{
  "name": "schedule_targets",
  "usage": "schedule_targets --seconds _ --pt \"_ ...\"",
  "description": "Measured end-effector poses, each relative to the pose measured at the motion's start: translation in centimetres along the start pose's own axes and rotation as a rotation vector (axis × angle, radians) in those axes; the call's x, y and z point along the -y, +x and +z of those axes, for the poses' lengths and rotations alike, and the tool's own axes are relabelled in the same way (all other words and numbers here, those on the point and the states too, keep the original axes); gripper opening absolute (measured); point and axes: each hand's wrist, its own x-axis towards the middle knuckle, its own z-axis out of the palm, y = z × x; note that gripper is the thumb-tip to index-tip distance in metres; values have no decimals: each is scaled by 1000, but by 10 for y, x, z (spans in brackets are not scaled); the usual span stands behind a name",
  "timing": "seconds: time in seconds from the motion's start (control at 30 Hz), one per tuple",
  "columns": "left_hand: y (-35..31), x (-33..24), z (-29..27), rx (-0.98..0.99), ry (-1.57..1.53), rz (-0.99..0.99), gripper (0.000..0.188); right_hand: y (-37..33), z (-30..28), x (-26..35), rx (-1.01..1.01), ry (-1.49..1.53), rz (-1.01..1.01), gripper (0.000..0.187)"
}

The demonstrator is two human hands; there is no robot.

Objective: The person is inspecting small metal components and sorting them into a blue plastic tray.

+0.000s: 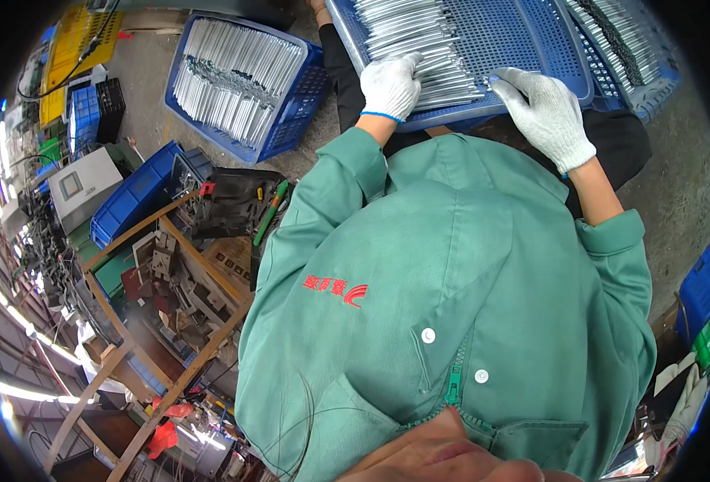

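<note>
Thin silver metal rods (410, 36) lie side by side in a blue perforated plastic crate (508, 44), which rests across my lap. My left hand (391, 87), in a white knit glove, is at the left ends of the nearest rods, its fingers curled over them. At their right ends is my right hand (546, 116), also gloved, its thumb and fingers drawn together on the rod tips. How many rods the fingers hold is hidden.
On the floor at left stands another blue crate (291, 96) full of rods. A further crate (648, 84) of rods sits at upper right. Nearer on the left are a wooden frame (142, 353), a blue bin (134, 193) and a grey control box (84, 186).
</note>
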Motion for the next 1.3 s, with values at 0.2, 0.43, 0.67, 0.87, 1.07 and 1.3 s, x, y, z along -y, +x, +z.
schedule_targets --seconds 0.2,0.43,0.67,0.87,1.07,1.3 --pt "6 4 -10 92 -81 -81 38 -4 -5 -2 7 58 10 30" --pt "-9 -12 -66 229 -709 -199 27 -4 -7 4 -6 50 -95 29" --pt "-17 -16 -80 207 -813 -109 20 -4 -18 21 62 8 -130 28" --pt "-16 -28 -91 127 -822 -7 16 -1 -19 22 91 -40 -165 28" --pt "-17 -30 -94 -6 -560 115 20 -6 -4 16 -21 -95 -275 28" --pt "-15 -41 -108 -89 -422 127 22 4 -12 23 2 -74 -189 27"
